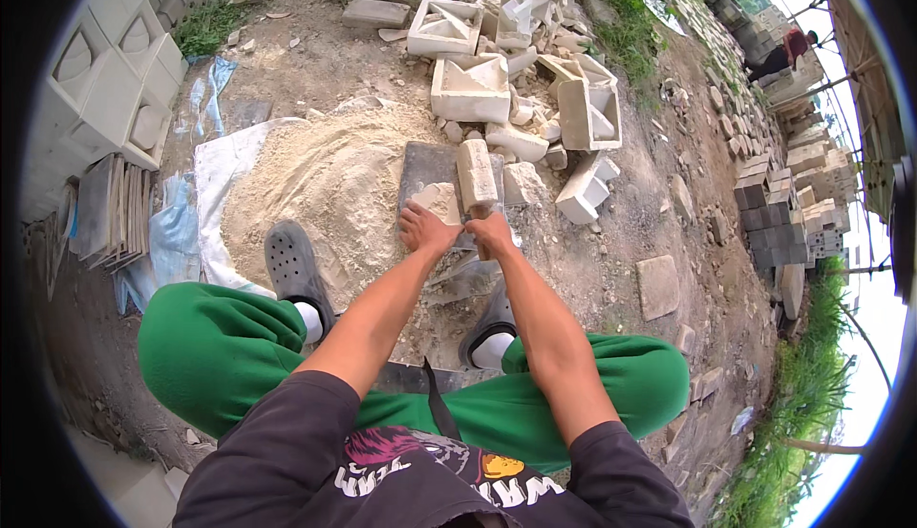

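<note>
My left hand (427, 229) is on a pale broken block piece (437, 201), its fingers along the piece's left and near sides. The piece lies on a dark flat slab (417, 163) on the ground. Right beside it, my right hand (491, 233) is closed around the short handle of a mallet-like tool. Its long, blocky head (476, 172), coated in pale dust, points away from me over the slab's right part. Both hands are close together, between my feet. Just right of the tool sits another pale chunk (522, 184).
A heap of pale crushed powder (334, 179) spreads over a white sheet (229, 155) at left. Broken hollow blocks (471, 88) pile up beyond the slab. Stacked pale blocks (119, 41) and thin boards (115, 208) stand far left. At far right, a person (791, 48) is near block stacks.
</note>
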Tool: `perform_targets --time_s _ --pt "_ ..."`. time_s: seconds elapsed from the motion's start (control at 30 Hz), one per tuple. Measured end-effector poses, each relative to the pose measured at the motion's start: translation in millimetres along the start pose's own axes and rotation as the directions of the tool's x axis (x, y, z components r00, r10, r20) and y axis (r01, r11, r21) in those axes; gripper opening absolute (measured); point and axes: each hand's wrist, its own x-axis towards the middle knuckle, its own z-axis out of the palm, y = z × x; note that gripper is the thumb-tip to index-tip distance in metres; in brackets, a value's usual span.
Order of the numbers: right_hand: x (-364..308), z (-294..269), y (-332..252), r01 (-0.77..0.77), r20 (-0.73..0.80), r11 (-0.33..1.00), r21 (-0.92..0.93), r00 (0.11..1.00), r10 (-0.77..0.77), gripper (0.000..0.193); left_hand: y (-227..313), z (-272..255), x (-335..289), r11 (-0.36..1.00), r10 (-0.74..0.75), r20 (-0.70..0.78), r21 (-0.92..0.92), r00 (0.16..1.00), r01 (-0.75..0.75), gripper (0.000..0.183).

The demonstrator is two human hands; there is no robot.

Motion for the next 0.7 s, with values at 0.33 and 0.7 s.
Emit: perform_targets --time_s 0.33,0.7 --pt "-15.6 7.9 12.4 -0.128 -0.041 0.977 0.168 0.99 0.137 0.041 -47.6 -70.7 21.8 0.805 0.383 0.211 0.402 0.899 -0.437 0.122" --pt "-49.5 19.7 4.2 -0.038 -0.005 0.999 -0.033 0.999 0.037 0.052 -79.4 -61.1 33.8 0.827 0.466 0.073 0.319 0.882 -0.463 0.11"
